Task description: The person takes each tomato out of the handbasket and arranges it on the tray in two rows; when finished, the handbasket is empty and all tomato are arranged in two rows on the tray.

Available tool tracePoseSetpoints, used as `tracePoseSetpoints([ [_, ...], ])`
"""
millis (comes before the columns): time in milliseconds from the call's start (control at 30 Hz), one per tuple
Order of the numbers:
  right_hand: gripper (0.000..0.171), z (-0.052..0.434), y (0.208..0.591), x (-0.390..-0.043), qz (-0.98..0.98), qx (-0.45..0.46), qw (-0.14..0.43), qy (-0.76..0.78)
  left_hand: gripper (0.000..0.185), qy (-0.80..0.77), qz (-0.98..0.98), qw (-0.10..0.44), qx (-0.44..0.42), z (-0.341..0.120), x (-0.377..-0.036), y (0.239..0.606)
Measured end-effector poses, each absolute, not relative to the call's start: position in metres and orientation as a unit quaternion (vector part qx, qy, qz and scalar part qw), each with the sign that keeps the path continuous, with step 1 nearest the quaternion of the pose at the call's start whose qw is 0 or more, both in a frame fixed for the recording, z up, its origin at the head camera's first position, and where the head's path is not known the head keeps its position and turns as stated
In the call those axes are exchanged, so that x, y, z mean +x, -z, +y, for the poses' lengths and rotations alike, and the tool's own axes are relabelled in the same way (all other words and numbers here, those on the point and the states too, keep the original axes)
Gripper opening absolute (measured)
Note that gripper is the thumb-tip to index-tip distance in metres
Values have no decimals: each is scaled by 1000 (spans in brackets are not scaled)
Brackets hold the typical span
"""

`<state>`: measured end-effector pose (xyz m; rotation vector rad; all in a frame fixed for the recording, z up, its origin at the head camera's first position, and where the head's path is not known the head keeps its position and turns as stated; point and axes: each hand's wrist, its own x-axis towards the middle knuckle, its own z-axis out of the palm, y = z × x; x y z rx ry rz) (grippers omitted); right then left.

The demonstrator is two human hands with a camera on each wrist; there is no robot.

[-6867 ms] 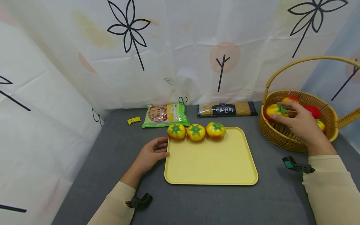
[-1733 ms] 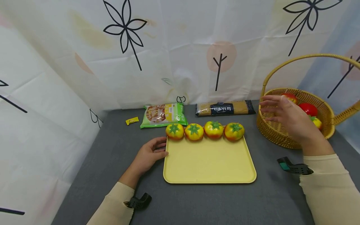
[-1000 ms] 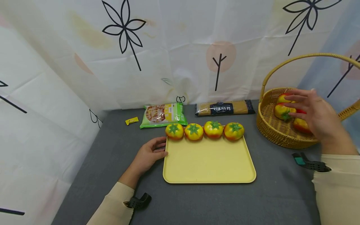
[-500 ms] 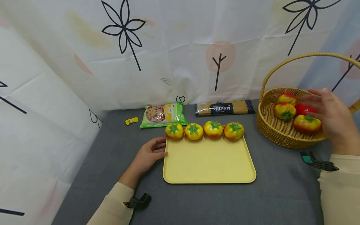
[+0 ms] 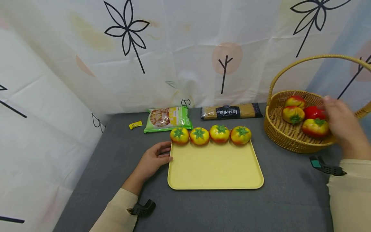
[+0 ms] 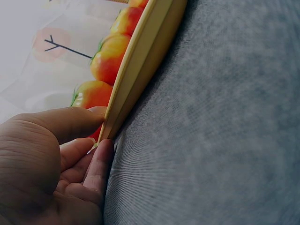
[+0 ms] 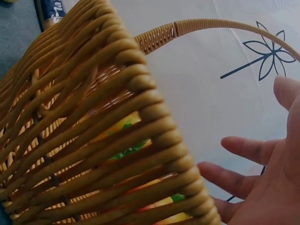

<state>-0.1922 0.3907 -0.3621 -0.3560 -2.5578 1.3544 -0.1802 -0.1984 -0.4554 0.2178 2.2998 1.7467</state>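
Note:
My left hand [image 5: 154, 159] holds the left edge of a yellow tray [image 5: 215, 167]. In the left wrist view the thumb [image 6: 77, 123] lies on the rim, with fingers below it. Several yellow-red tomatoes [image 5: 219, 134] with green star-shaped tops stand in a row along the tray's far edge. My right hand [image 5: 345, 127] hovers over the right side of a wicker basket [image 5: 285, 140]; in the right wrist view its fingers are spread and hold nothing. Inside lie yellow-red tomatoes [image 5: 293, 114] and a red one [image 5: 314, 112], nearest the right fingers.
Behind the tray lie a green snack bag [image 5: 169, 119], a pack of spaghetti [image 5: 231, 111] and a small yellow packet [image 5: 135, 124]. The basket's tall handle [image 5: 318, 57] arches over it. A patterned cloth [image 5: 179, 58] hangs behind the grey table [image 5: 121, 145].
A tomato gripped by my right hand at the basket now stands fourth in the tray's row. That hand has since shifted right across the basket and dipped slightly. The left hand stays put.

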Motion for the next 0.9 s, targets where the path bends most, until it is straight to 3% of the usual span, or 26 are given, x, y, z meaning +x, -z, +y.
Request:
tracePoseSetpoints([
  [267, 82, 393, 367, -198, -874, -86, 60, -474, 66, -599, 788, 122, 79, -198, -180, 455],
  [767, 87, 394, 370, -204, -940, 5, -73, -333, 66, -600, 788, 120, 74, -198, -179, 454],
  [900, 87, 395, 374, -207, -945, 23, -86, -314, 66, -598, 789, 120, 75, -198, -180, 455],
])
